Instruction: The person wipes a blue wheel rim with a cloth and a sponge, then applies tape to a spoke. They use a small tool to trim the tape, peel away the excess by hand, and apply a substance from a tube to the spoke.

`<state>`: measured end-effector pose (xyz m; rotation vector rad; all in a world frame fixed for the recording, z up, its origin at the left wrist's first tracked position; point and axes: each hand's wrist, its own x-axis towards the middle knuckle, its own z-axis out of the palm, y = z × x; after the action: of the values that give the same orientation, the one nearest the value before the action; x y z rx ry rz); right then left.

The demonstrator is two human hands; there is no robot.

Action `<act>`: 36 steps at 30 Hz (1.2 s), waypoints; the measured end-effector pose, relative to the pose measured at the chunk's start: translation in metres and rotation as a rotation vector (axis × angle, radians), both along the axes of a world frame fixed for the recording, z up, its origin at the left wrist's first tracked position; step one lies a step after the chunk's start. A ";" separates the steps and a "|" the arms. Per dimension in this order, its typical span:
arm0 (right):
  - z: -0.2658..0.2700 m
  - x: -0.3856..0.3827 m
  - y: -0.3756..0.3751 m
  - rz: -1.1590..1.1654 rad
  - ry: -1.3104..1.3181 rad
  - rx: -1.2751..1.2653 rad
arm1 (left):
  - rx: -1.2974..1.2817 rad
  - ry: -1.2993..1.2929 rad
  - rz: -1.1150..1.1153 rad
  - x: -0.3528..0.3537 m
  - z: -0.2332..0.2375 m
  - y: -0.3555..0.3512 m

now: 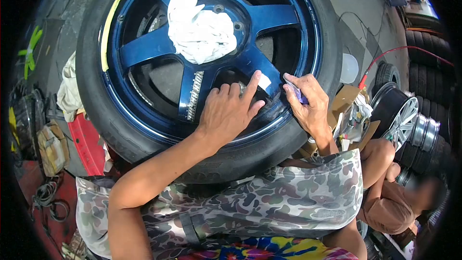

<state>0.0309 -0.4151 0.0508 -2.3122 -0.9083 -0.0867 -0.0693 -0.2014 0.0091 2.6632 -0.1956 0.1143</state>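
Note:
A blue six-spoke wheel rim [251,59] with a black tyre [332,33] around it lies face up in front of me. My left hand [230,108] rests over the lower spokes, fingers apart, its index fingertip beside a white patch [264,83] on one spoke. At the rim's lower right edge, my right hand [309,102] pinches a small purple folded piece [301,97]; most of it is hidden by the fingers. A dark, dull area [275,108] shows on the rim between my hands. A crumpled white cloth [204,33] covers part of the hub.
Yellow tape [109,29] runs along the rim's upper left edge. At right are an open cardboard box [342,100], a silver wheel [403,120], stacked tyres [428,67] and a red hose [404,48]. Another person [392,207] sits lower right. A red panel [87,139] stands left.

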 end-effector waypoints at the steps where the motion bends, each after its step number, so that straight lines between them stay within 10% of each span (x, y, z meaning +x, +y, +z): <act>1: 0.000 0.000 0.000 0.000 0.000 0.000 | -0.012 -0.011 -0.009 -0.002 -0.001 -0.002; 18: -0.002 -0.001 -0.001 0.107 0.007 -0.012 | -0.012 -0.025 -0.150 0.000 0.003 -0.006; 29: -0.003 -0.008 0.006 0.284 -0.046 -0.204 | -0.200 -0.704 0.273 0.057 0.009 0.077; 36: -0.001 -0.008 0.009 0.318 -0.037 -0.218 | -0.067 -0.551 0.659 0.049 0.008 0.133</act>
<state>0.0225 -0.4058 0.0497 -2.3342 -1.3506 0.1107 -0.0198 -0.0688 0.0174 2.4593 0.5125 1.0370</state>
